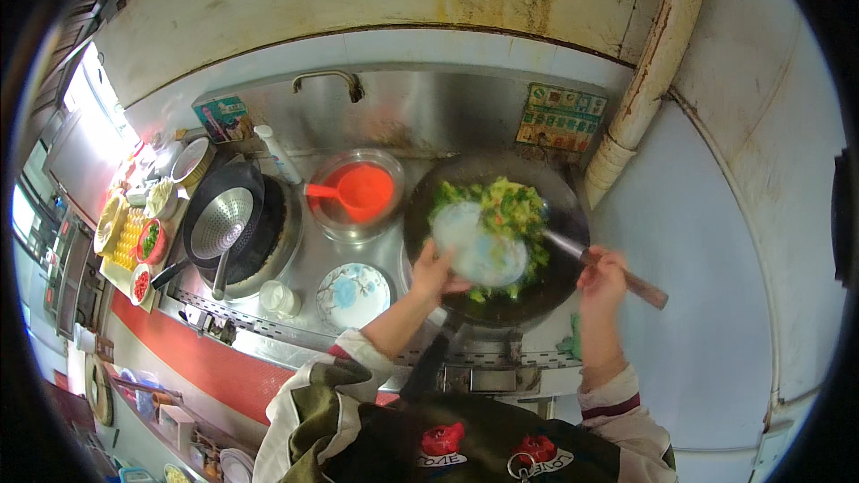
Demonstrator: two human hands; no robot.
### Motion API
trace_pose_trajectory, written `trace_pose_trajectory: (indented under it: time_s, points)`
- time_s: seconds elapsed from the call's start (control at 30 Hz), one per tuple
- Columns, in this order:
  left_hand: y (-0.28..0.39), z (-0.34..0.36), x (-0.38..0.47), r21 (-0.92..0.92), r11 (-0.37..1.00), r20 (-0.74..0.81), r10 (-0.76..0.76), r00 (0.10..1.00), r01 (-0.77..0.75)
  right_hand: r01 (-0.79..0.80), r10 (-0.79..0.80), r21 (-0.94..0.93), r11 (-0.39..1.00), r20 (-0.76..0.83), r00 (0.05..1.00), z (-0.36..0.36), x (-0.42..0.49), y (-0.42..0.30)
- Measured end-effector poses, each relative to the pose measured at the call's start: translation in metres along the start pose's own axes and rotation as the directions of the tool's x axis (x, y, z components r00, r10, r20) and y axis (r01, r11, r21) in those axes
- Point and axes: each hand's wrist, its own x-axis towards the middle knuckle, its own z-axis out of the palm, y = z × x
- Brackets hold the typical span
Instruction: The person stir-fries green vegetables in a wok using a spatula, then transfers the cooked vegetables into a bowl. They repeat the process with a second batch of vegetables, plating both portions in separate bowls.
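My left hand (433, 272) grips a patterned white plate (463, 241) by its near rim and holds it tilted over a large dark wok (436, 174). In my right hand (599, 274) is the wooden handle of a metal cooking utensil (567, 243), its working end against the food. Chopped green vegetables (513, 208) sit at the plate's far right edge, on the utensil, and more lie in the wok below. The plate and food are blurred, so the exact contact cannot be told. Left of the wok a second patterned plate (354, 296) rests on the steel counter.
A red ladle (362, 192) lies in a metal basin (322, 225) behind the second plate. Farther left, a perforated strainer (225, 218) rests in a black pan (194, 194). A glass jar (280, 300) stands near the front edge. The wok's black handle (428, 362) points towards me.
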Motion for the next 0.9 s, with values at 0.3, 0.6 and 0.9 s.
trace_pose_trajectory:
  time_s: [0.3,0.6,0.9]
  points:
    - [-0.019,-0.005,0.006,-0.219,0.976,0.096,0.027,0.995,-0.005,0.734,-0.39,-0.307,0.606,0.689,0.611,0.012,-0.051,-0.005]
    - [-0.014,-0.019,0.001,-0.212,0.977,0.103,0.008,0.995,0.014,0.738,-0.439,-0.351,0.576,0.628,0.642,0.021,-0.013,-0.025]
    - [0.019,-0.066,-0.042,-0.204,0.957,-0.028,0.203,0.979,-0.205,-0.028,-0.003,-0.613,0.789,-0.049,0.999,-0.022,0.09,0.018]
